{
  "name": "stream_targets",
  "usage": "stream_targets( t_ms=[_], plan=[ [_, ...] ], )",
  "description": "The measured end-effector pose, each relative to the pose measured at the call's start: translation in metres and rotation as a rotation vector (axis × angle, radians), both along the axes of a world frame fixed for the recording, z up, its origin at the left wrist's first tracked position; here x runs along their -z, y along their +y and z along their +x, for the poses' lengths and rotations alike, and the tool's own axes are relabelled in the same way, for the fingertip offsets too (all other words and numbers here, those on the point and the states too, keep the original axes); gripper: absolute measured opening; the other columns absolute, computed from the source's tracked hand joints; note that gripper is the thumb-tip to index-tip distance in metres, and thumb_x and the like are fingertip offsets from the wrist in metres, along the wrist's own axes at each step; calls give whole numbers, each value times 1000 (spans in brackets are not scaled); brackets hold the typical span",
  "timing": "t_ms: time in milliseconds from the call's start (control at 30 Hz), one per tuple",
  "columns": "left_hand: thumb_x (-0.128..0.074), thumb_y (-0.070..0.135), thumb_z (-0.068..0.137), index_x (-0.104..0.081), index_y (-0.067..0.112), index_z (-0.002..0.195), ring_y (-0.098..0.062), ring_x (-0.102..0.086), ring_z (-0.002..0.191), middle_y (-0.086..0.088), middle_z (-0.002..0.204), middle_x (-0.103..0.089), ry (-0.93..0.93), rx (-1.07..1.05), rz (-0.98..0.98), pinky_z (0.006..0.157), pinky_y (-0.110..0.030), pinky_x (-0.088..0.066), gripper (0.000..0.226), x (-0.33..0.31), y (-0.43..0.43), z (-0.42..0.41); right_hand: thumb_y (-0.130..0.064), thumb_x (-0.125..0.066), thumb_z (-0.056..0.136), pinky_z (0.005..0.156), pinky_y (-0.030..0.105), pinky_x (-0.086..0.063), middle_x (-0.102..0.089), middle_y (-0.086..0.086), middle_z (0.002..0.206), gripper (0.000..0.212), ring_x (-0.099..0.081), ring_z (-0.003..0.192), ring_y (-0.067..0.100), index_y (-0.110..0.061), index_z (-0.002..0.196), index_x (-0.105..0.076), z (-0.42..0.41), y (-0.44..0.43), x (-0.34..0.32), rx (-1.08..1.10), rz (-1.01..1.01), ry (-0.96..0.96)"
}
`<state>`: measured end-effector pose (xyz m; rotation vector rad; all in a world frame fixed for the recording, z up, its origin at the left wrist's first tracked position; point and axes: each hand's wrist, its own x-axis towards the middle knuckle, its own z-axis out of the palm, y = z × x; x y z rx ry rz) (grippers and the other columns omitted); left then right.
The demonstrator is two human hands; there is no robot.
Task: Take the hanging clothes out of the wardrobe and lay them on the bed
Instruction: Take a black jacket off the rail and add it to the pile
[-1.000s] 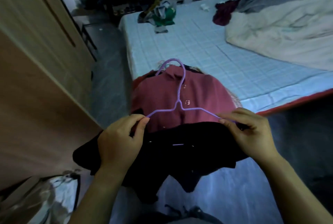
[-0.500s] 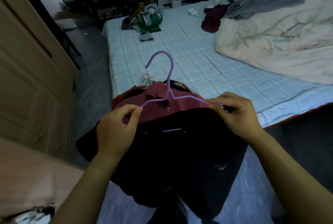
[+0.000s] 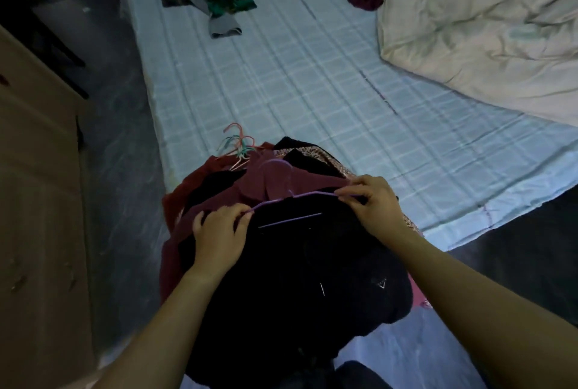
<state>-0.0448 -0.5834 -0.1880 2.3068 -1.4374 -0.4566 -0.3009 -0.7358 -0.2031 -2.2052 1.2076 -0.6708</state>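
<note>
Dim bedroom, with a checked bed point(image 3: 281, 76) and a cream duvet point(image 3: 484, 29) bunched on its right. At the bed's near corner lies a clothes pile topped by a maroon shirt point(image 3: 269, 176). The left grip point(image 3: 219, 232) and right grip point(image 3: 372, 204) each pinch a shoulder of the purple hanger point(image 3: 300, 196), which carries a black garment point(image 3: 297, 279) over that pile

The left hand point(image 3: 219, 232) and the right hand point(image 3: 372, 204) pinch a purple hanger point(image 3: 294, 196). A black garment point(image 3: 297, 279) hangs from it, over the bed point(image 3: 312, 76).

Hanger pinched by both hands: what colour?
The hanger is purple, clearest in the head view.
</note>
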Motion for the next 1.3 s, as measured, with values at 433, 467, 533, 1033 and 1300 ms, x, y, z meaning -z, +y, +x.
stream_targets(
  t_ms=[433,467,533,1033,1300],
  plan=[
    [-52,34,93,-47,21,135,-29,-37,130,-7,139,-44,-1,-18,272,106,-59,-27,45,88,-32,37,-33,-67,84,105,39,-35,-48,7,135,50,-43,125,26,-18,130,-54,1,-50,75,-5,275,351],
    [-52,34,93,-46,21,136,-30,-38,129,-9,138,-45,-3,-22,285,105,-58,-29,45,92,-33,40,-33,-66,85,105,41,-36,-46,8,137,53,-42,126,28,-18,133,-51,2,-54,80,1,272,376],
    [-46,41,94,-47,21,136,-31,-43,121,-11,131,-50,43,1,342,97,-52,-39,46,99,-34,45,-35,-62,87,103,44,-38,-42,10,140,55,-42,126,31,-22,138,-45,5,-60,90,5,264,436],
    [-54,34,93,-66,22,95,-8,-56,78,11,88,-62,140,-63,7,63,-30,-44,17,38,-4,-20,-35,-58,87,83,34,-46,-70,1,97,33,-60,90,19,-23,116,-65,-34,-17,49,-89,163,146],
    [-65,25,87,-72,18,91,-9,-54,79,9,89,-52,115,99,-158,63,-20,-36,10,-14,-14,-122,-34,-65,85,82,22,-44,-69,-1,92,37,-61,86,13,-24,120,-64,-174,44,-13,119,120,-45]
  ],
)
